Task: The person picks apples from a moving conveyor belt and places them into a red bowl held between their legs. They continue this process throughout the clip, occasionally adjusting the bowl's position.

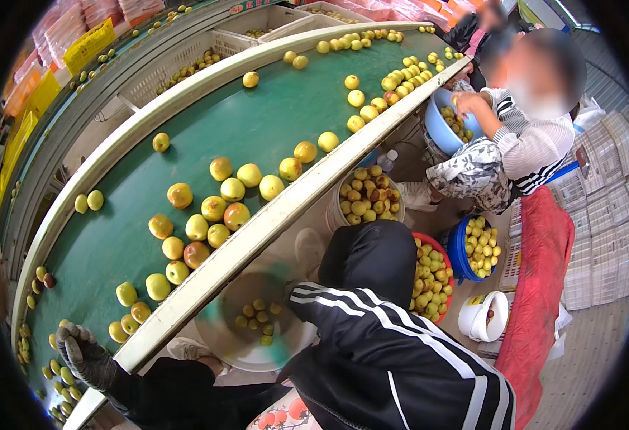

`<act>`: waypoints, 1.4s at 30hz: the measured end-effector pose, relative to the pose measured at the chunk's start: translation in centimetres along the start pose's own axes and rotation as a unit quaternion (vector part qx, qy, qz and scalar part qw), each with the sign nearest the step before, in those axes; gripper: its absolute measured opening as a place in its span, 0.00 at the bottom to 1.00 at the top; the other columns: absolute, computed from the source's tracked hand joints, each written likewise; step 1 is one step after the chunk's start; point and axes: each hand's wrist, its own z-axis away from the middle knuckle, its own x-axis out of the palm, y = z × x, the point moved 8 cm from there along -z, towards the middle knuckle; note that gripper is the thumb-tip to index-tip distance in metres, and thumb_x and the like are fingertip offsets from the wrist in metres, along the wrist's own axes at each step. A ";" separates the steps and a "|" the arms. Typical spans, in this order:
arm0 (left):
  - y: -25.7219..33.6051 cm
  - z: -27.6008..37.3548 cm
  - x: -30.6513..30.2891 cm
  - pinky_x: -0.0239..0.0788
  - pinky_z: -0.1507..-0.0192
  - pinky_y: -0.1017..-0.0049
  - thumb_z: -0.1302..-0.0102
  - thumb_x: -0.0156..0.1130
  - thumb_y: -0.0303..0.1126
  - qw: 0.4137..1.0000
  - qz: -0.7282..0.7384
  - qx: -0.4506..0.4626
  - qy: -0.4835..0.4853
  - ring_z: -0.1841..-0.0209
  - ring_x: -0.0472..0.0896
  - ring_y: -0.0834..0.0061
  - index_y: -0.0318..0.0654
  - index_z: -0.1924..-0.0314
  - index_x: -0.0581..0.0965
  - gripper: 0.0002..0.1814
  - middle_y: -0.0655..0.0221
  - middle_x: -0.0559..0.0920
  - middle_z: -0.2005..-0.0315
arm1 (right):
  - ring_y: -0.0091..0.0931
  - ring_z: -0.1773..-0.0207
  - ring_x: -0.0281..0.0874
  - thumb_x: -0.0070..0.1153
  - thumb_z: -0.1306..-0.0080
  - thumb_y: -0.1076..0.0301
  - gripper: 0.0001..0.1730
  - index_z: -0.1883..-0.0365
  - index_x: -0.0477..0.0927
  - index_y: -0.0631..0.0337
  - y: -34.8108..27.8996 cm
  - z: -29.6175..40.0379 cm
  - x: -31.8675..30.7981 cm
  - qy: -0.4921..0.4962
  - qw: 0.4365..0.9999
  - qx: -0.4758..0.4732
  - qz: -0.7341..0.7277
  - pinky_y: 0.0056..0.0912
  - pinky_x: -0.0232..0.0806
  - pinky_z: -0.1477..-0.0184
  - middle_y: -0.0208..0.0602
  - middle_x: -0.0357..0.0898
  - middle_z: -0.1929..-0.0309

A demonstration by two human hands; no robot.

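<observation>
My left hand [84, 357], in a dark grey glove, reaches over the raised pale rim [228, 271] of a green sorting belt [196, 156]. Its fingers are curled among jujube-like fruits [67, 376]; whether one is inside them I cannot tell. More yellow-green and brownish fruits [213, 208] lie in a loose cluster along the near rim. My right arm in a black striped sleeve [341, 306] extends over a wide basin [223, 352] below the belt. The right hand is a dark, blurred shape at the cuff [292, 295]. Several fruits [260, 314] lie in that basin.
Beside my knee stand a fruit-filled white bucket [336, 207], a red tub [447, 258], a blue bucket [457, 263] and a white pail [473, 320]. A seated co-worker [529, 140] holds a light blue basin [438, 123]. Crates [185, 45] stand beyond the belt.
</observation>
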 end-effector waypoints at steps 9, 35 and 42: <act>0.5 -0.5 -3.0 0.58 0.73 0.86 0.41 0.54 0.30 0.998 0.051 -0.034 0.015 0.71 0.66 0.82 0.34 0.58 0.70 0.12 0.70 0.71 0.66 | 0.31 0.67 0.73 0.50 0.50 0.66 0.13 0.67 0.79 0.60 -5.4 0.7 0.5 -0.062 0.994 -0.060 0.066 0.35 0.65 0.64 0.40 0.78 0.69; 7.7 -2.0 -14.8 0.63 0.69 0.81 0.44 0.55 0.29 0.995 0.091 0.034 0.029 0.70 0.69 0.77 0.34 0.58 0.72 0.13 0.65 0.74 0.67 | 0.35 0.48 0.66 0.54 0.50 0.71 0.18 0.57 0.75 0.56 3.0 22.5 -29.1 0.618 0.764 0.177 -0.053 0.31 0.58 0.44 0.42 0.70 0.52; 8.7 -2.5 -17.3 0.62 0.70 0.82 0.44 0.54 0.31 0.996 0.070 0.036 0.036 0.70 0.70 0.78 0.35 0.58 0.73 0.13 0.66 0.75 0.68 | 0.42 0.43 0.57 0.48 0.45 0.53 0.28 0.47 0.65 0.55 -3.6 18.3 -27.7 0.418 0.858 0.268 0.133 0.38 0.50 0.41 0.49 0.62 0.46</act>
